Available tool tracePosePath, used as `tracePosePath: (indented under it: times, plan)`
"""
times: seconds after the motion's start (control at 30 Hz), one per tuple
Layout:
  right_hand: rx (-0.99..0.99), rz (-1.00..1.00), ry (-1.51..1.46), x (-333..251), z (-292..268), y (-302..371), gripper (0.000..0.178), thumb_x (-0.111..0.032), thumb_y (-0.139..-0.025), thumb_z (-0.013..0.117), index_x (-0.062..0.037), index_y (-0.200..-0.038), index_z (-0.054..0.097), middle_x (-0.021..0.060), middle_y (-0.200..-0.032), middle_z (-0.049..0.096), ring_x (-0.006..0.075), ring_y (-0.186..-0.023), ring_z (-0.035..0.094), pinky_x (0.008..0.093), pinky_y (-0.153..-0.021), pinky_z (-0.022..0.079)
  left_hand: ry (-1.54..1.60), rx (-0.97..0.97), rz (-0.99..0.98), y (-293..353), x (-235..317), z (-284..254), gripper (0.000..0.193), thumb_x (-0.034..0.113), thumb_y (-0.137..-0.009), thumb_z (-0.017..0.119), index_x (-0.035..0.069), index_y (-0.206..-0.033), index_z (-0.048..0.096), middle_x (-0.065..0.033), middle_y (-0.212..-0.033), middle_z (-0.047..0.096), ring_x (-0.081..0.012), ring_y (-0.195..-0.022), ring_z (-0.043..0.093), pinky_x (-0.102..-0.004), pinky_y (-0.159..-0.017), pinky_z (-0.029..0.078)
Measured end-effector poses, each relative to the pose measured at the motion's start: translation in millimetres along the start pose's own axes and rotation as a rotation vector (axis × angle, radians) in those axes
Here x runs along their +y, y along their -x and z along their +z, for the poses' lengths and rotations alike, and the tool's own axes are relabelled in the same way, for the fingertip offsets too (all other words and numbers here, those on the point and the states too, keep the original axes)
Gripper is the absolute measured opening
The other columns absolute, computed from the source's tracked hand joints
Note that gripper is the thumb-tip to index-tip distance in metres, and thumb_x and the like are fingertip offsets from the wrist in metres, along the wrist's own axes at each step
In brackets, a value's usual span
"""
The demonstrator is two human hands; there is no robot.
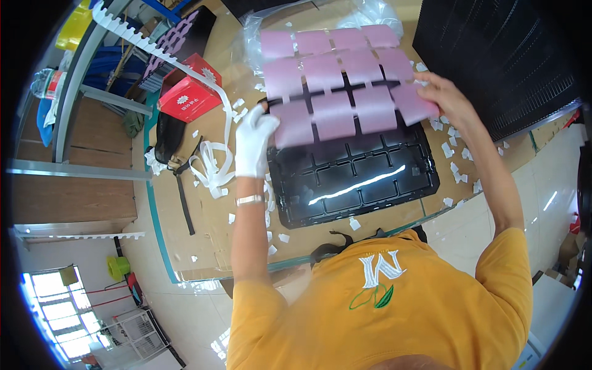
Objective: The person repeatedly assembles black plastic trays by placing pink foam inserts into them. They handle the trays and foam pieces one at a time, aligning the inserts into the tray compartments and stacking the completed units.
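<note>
Stretched between my hands is a pink sheet of pads (333,114), rectangles joined by thin clear strips in rows. It lies over the far part of a black plastic tray (296,208), whose glossy ribbed near half shows bare. My left hand (253,142), in a white glove, is closed at the sheet's left edge; its fingertips are partly hidden. My right hand (445,98), bare, pinches the pad at the near right corner, which tilts up a little off the tray. The sheet's far rows reach past the tray toward crumpled clear plastic (251,38).
Tall black stacked trays (493,68) stand at the right. On the left are a red box (191,98), a tangle of white strip (214,168) and a black strap (185,203). Small white scraps (454,168) litter the cardboard-covered table (203,250). A metal rack (74,92) rises beyond its left edge.
</note>
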State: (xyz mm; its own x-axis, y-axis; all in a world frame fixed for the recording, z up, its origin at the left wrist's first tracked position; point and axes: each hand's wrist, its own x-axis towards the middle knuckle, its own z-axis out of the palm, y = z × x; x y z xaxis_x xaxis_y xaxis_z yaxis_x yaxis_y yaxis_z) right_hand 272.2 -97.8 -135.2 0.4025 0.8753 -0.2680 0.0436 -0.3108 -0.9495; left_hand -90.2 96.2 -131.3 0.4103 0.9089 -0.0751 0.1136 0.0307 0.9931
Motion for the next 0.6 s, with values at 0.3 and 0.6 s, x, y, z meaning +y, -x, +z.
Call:
tracePosePath:
  times: [0.3,0.6]
  plan:
    - [0.079,0.128,0.153,14,43,88,0.055,-0.019,-0.092,0.064,-0.0076,-0.141,0.044,-0.0034,-0.07,0.048,0.0053,-0.064,0.046,0.0217,-0.057,0.035,-0.471,0.09,-0.194,107,-32,-12,0.058,0.012,-0.083,0.065,-0.003,-0.136,0.048,-0.0031,-0.082,0.062,-0.0077,-0.066,0.054,-0.0222,-0.058,0.045]
    - [0.14,0.033,0.629,32,54,91,0.057,-0.019,-0.09,0.062,-0.0074,-0.142,0.042,0.0057,-0.076,0.058,0.0185,-0.072,0.059,0.0335,-0.071,0.048,-0.713,0.124,-0.137,119,-35,-10,0.06,0.01,-0.083,0.065,-0.005,-0.137,0.045,-0.0049,-0.081,0.061,-0.011,-0.072,0.055,-0.0264,-0.067,0.048]
